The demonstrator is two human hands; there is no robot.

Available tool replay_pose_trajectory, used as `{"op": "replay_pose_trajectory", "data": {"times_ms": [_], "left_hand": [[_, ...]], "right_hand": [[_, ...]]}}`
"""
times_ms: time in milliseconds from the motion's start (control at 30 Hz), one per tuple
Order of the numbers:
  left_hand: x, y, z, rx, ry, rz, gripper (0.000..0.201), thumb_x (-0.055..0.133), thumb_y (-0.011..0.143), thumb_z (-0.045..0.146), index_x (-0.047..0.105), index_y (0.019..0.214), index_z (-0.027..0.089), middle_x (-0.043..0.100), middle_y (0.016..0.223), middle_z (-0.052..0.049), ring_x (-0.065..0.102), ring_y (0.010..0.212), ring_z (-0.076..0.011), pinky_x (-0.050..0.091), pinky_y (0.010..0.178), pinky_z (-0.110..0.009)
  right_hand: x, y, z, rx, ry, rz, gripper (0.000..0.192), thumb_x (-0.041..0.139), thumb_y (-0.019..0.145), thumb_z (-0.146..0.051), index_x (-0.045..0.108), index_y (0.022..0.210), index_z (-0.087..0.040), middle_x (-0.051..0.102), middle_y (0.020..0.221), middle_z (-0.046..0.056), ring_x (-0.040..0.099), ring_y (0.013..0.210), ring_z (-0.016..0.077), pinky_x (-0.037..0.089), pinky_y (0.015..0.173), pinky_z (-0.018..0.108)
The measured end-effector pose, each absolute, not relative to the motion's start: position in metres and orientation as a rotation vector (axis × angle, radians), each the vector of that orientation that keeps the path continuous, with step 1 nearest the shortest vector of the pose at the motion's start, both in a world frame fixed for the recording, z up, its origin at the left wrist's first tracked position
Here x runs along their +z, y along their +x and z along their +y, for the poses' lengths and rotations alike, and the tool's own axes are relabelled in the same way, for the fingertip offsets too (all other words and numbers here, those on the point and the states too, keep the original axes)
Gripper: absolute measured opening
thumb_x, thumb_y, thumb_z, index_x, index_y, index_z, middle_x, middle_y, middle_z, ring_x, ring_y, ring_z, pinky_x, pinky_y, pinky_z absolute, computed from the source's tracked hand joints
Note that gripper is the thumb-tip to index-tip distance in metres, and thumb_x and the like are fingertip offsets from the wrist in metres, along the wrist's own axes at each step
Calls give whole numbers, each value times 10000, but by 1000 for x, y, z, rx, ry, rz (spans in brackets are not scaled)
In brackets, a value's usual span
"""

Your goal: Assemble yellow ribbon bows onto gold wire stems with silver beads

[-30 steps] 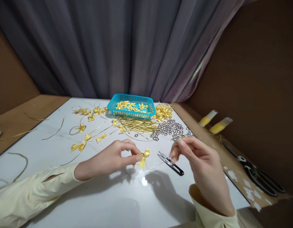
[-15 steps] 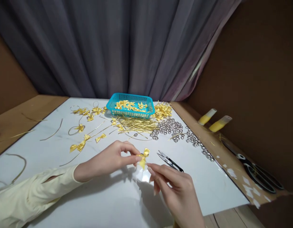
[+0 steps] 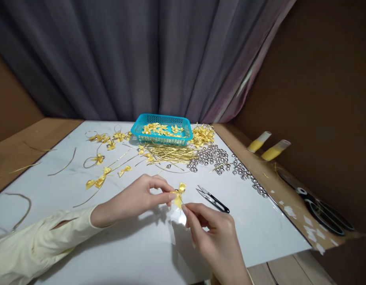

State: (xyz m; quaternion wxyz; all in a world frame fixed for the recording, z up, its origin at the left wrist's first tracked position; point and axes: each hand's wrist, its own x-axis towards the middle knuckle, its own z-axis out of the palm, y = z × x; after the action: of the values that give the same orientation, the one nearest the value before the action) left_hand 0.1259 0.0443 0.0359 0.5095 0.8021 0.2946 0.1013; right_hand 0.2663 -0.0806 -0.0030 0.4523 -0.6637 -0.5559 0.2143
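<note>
A small yellow satin bow [image 3: 178, 200] is pinched between the thumb and fingers of my left hand [image 3: 141, 198], above the middle of the white board. My right hand [image 3: 214, 233] is closed just below and to the right, thumb and forefinger together on a thin gold cord [image 3: 182, 202] at the bow. Much of that cord is hidden by the fingers. Black thread snips [image 3: 213, 199] lie on the board just beyond my right hand, touching neither hand.
A blue basket [image 3: 162, 116] with yellow bows stands at the back. Gold cords [image 3: 171, 154], silver heart-shaped pieces [image 3: 212, 155] and more bows [image 3: 202, 135] lie around it. Looped bows [image 3: 98, 159] are at left. Large scissors [image 3: 315, 209] and two yellow-filled tubes [image 3: 276, 150] lie right.
My right hand's fingertips have shifted slightly up and left, closer to the bow, and have closed on the cord. My left hand keeps its hold. The view has shifted slightly.
</note>
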Motion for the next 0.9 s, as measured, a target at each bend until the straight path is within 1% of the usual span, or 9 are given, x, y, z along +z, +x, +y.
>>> {"op": "replay_pose_trajectory", "data": {"times_ms": [200,500,667,800,900], "left_hand": [[33,127,44,265,1936,714,249,530,806,337,669,671,180,642,780,2,568,768,-157,411,746,-247],[31,127,42,279,1918,720,243,566,800,345,670,648,187,633,781,9,565,781,-151,395,752,-240],[31,127,42,294,1909,713,238,563,805,337,676,658,188,641,795,10,565,786,-152,392,759,-241],[33,127,42,313,1898,694,268,547,820,347,669,646,183,646,779,8,564,784,-154,394,761,-244],[34,128,42,329,1893,678,262,547,824,333,663,643,182,647,768,12,561,773,-146,394,758,-240]], "right_hand": [[-6,266,-79,446,-1602,-1373,246,476,853,-224,668,715,-158,544,502,-7,410,414,88,312,410,200],[-9,267,-77,482,-1580,-1372,237,487,842,-205,660,688,-154,510,473,-22,381,396,75,292,399,197],[-8,267,-77,503,-1526,-1364,221,489,847,-200,668,732,-142,528,482,-21,415,374,68,328,395,184],[-6,265,-79,530,-1512,-1357,204,486,857,-189,666,786,-126,577,552,-1,450,385,66,378,415,176],[-7,264,-80,507,-1482,-1344,195,488,859,-182,665,807,-119,597,596,14,477,416,70,391,423,172]]}}
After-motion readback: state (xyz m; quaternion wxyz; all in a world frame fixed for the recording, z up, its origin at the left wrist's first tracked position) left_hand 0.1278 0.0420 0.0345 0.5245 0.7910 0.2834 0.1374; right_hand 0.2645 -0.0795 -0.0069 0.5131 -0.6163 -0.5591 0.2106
